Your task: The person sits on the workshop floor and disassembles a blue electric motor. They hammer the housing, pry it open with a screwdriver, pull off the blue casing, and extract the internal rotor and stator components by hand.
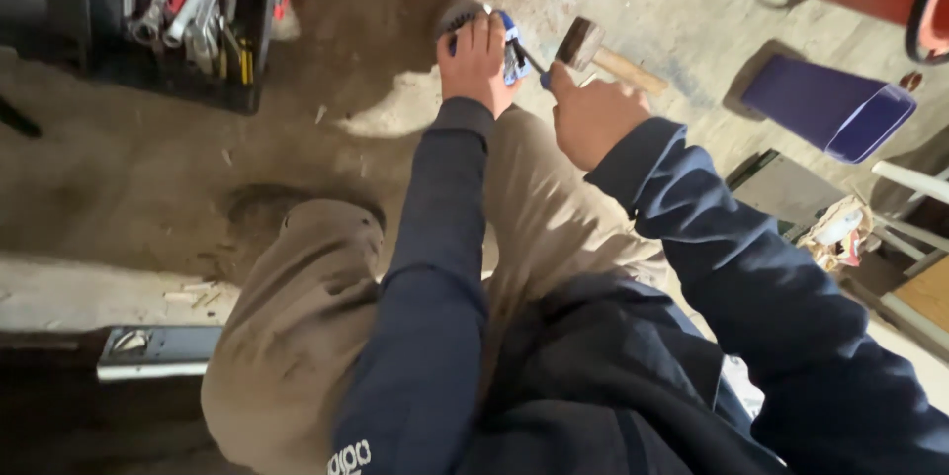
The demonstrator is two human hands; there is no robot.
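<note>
**Both hands close on a small blue part on the workshop floor**

A small blue-and-white part [513,52] sits on the concrete floor [148,178] just past the person's knee, with the left hand [474,65] clamped over it from above. The right hand [591,119], fisted around a thin blue-tipped tool [536,67], holds its point against the part's right side. A wooden-handled mallet [598,55] lies just right of the part, close behind the tool. Well to the part's left stands an open black toolbox [188,15] filled with wrenches. Far to its right lies a purple bin [830,104]. The person's tan trousers [306,327] hide the floor below the part.
</note>
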